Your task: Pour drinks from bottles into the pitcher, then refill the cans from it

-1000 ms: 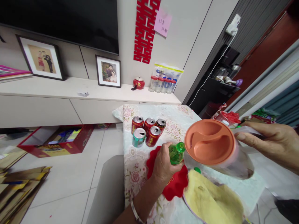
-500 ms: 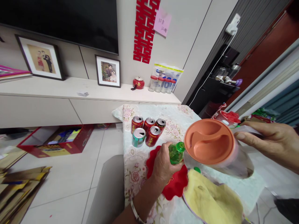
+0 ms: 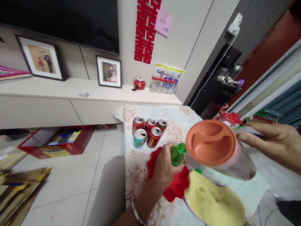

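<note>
My left hand (image 3: pixel 163 164) is wrapped round a green plastic bottle (image 3: pixel 176 156), whose neck has no cap on it. Its base lies over a red scalloped mat (image 3: pixel 169 188). In my right hand (image 3: pixel 275 142) is the handle of a clear pitcher (image 3: pixel 240 168) with an orange lid (image 3: pixel 211 144). The pitcher is tipped toward the bottle, and the lid's edge is right at the bottle's mouth. Whether liquid flows between them I cannot tell. Beyond the pitcher's lower edge a green cap (image 3: pixel 198 171) lies on the flowered tablecloth (image 3: pixel 135 163).
Several opened drink cans (image 3: pixel 154 137) stand together beyond my left hand. A yellow cloth (image 3: pixel 213 199) lies near the table's front edge. Behind the table, a cabinet top (image 3: pixel 127 95) holds lidded glass jars (image 3: pixel 162 86) and a red pot (image 3: pixel 139 83). A red box (image 3: pixel 82 141) sits on the floor.
</note>
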`<action>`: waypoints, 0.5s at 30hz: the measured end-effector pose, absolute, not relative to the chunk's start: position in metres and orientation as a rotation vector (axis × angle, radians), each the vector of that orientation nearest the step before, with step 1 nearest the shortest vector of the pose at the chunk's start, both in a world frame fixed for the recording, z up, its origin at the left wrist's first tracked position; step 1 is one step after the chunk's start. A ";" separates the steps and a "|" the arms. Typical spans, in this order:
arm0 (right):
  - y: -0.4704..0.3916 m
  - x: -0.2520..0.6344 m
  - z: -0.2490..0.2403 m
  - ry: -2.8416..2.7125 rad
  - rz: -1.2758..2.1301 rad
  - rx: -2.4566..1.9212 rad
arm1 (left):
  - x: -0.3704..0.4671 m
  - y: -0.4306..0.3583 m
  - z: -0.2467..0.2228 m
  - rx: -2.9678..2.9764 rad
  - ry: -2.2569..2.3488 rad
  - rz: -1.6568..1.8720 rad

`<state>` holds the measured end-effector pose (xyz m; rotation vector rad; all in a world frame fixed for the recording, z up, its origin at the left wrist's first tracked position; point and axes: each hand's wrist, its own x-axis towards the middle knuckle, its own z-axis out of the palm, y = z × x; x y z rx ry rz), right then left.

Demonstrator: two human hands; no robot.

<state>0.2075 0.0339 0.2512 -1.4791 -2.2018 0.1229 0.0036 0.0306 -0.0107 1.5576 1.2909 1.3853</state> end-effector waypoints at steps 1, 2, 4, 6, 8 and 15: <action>0.034 0.207 0.251 -2.202 0.119 -1.473 | 0.004 0.031 -0.011 1.556 1.291 1.388; 0.033 0.207 0.251 -2.203 0.113 -1.469 | 0.004 0.031 -0.011 1.555 1.291 1.388; 0.033 0.207 0.251 -2.198 0.091 -1.461 | 0.003 0.031 -0.011 1.558 1.289 1.385; 0.033 0.206 0.250 -2.193 0.083 -1.455 | 0.003 0.031 -0.010 1.560 1.288 1.382; 0.033 0.206 0.250 -2.195 0.092 -1.457 | 0.003 0.031 -0.010 1.560 1.287 1.387; 0.034 0.205 0.252 -2.167 0.025 -1.575 | 0.003 0.030 -0.010 1.561 1.294 1.381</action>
